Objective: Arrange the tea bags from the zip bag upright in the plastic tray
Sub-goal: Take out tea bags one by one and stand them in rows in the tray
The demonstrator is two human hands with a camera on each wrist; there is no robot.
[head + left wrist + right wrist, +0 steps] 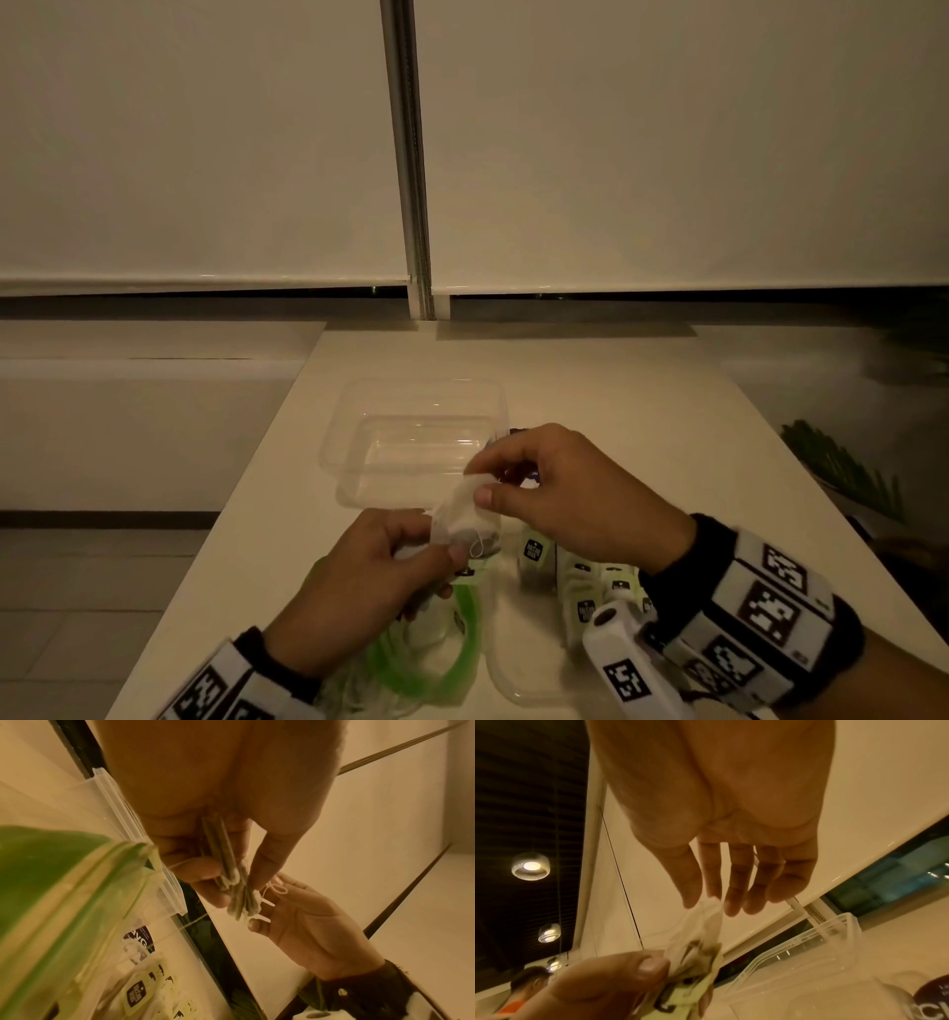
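A clear plastic tray (pixel 354 411) stands mid-table, and I see nothing inside it. Just in front of it my left hand (pixel 441 545) grips a small bundle of tea bags (pixel 462 519) with their strings and a pale green tag. My right hand (pixel 480 480) pinches the top edge of one white tea bag in that bundle between thumb and forefinger. The left wrist view shows the bundle (pixel 236 898) edge-on between the left thumb and fingers (pixel 205 870). The zip bag (pixel 436 652), with its green seal, lies below my left hand.
Several loose tea bags with dark-labelled tags (pixel 580 591) lie on the table under my right wrist. A clear lid (pixel 518 683) lies at the near edge. Plants (pixel 842 473) stand off the table's right side. A person (pixel 523 983) is far behind.
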